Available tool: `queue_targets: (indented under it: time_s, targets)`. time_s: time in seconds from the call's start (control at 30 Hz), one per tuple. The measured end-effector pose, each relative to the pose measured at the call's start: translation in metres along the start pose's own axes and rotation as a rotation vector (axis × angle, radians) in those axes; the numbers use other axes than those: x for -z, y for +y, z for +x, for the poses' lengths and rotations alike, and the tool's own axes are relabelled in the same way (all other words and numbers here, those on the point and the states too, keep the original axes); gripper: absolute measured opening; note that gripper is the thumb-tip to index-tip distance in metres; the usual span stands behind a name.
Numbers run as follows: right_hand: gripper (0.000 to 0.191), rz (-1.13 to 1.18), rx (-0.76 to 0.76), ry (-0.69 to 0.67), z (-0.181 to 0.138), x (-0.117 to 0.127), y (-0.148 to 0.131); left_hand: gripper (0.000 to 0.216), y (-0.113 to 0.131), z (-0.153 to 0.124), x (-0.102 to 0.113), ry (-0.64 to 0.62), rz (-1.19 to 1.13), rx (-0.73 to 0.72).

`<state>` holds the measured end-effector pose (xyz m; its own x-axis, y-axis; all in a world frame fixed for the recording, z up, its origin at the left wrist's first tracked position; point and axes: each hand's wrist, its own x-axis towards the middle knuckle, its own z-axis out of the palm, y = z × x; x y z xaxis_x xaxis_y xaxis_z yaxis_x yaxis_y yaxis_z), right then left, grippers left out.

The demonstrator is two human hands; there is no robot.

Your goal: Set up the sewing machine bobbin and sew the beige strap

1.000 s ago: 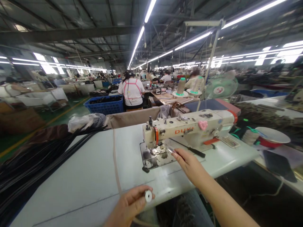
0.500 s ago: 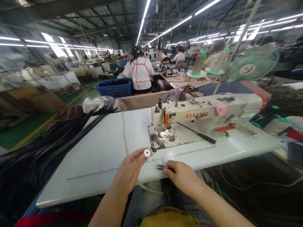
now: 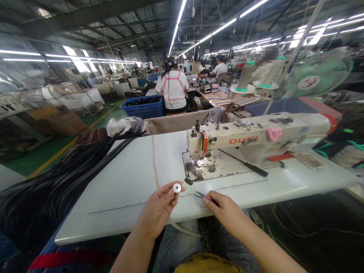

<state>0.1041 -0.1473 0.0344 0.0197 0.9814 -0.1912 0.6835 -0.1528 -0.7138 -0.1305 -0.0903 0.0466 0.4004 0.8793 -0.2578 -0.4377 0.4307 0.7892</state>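
One head-worn camera looks forward and down, close above the left grip (image 3: 157, 210) and right grip (image 3: 226, 212) at the frame's lower middle. Just beyond the grips lies the table (image 3: 127, 178) with the sewing machine (image 3: 256, 138), the hall (image 3: 113, 22) far behind.

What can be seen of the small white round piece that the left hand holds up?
The white bobbin is a small flat disc with a small hole in its centre, facing the camera. Its material I cannot tell. The left hand pinches it at its edge between thumb and fingers, above the near edge of the white table. The metal snips in the right hand point towards it without touching.
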Motion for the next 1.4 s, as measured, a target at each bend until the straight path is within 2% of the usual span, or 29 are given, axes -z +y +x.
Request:
queue_targets:
  time_s: [0.1, 0.3, 0.63, 0.8, 0.93, 1.17, 1.4]
  targets:
    - [0.027, 0.091, 0.067, 0.018, -0.002, -0.001, 0.002, 0.043, -0.001, -0.002, -0.003, -0.046, -0.075, 0.077]
    - [0.020, 0.195, 0.160, 0.070, -0.010, 0.000, -0.010, 0.040, -0.005, -0.005, -0.009, -0.024, -0.107, 0.122]
    - [0.020, 0.164, 0.188, 0.095, -0.015, 0.000, -0.017, 0.047, -0.015, -0.005, -0.005, -0.048, -0.093, 0.097]
    - [0.023, 0.138, 0.316, 0.143, -0.017, -0.003, -0.016, 0.045, -0.023, -0.003, -0.005, -0.031, -0.121, 0.118]
    - [0.020, 0.060, 0.492, 0.210, -0.021, -0.003, -0.014, 0.047, -0.027, -0.002, -0.006, -0.026, -0.120, 0.128]
    - [0.025, -0.244, 0.710, 0.367, -0.026, -0.001, -0.021, 0.052, -0.029, -0.003, -0.012, -0.009, -0.121, 0.135]
    - [0.032, -0.406, 0.832, 0.521, -0.025, 0.002, -0.023, 0.052, -0.033, -0.002, -0.009, -0.015, -0.113, 0.147]
